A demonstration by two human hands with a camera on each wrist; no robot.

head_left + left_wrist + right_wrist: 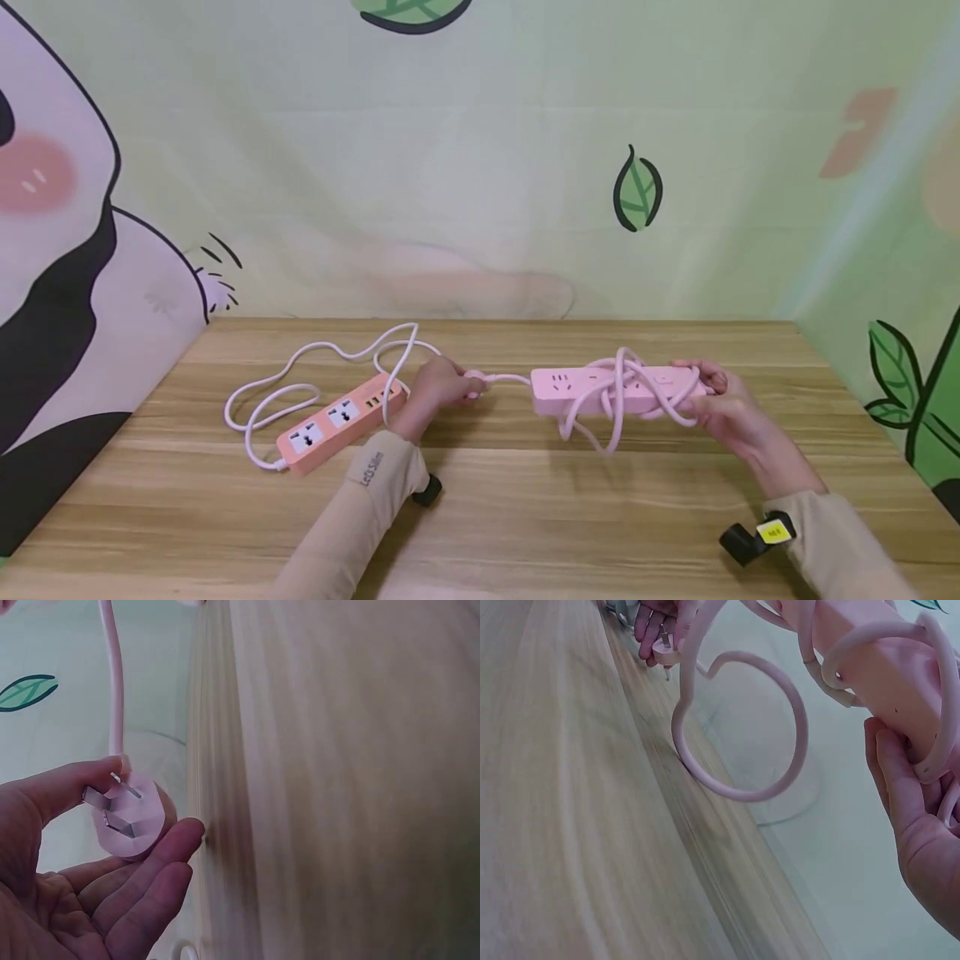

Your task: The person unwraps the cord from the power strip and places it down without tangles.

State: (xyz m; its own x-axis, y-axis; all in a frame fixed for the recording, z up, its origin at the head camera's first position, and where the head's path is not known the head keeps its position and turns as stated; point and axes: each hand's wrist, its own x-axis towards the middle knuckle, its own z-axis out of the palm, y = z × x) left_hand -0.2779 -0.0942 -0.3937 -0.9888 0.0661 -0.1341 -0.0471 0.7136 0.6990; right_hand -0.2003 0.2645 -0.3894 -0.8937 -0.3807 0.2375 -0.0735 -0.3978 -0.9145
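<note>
A pink power strip [551, 390] is held up above the table by my right hand [723, 407], which grips its right end. Its pink cord [799, 742] loops loosely around the strip and hangs below it in the right wrist view. My left hand [438, 390] pinches the plug [142, 825] between thumb and fingers, with three metal prongs showing in the left wrist view. A short stretch of cord [510, 379] runs from the plug toward the strip. An orange power strip [333, 425] lies on the table beside my left forearm, partly covered by it.
The wooden table [525, 533] reaches back to a printed cloth backdrop [487, 167]. The orange strip's white cord [292, 358] lies in loose curves behind and left of it, passing near my left hand.
</note>
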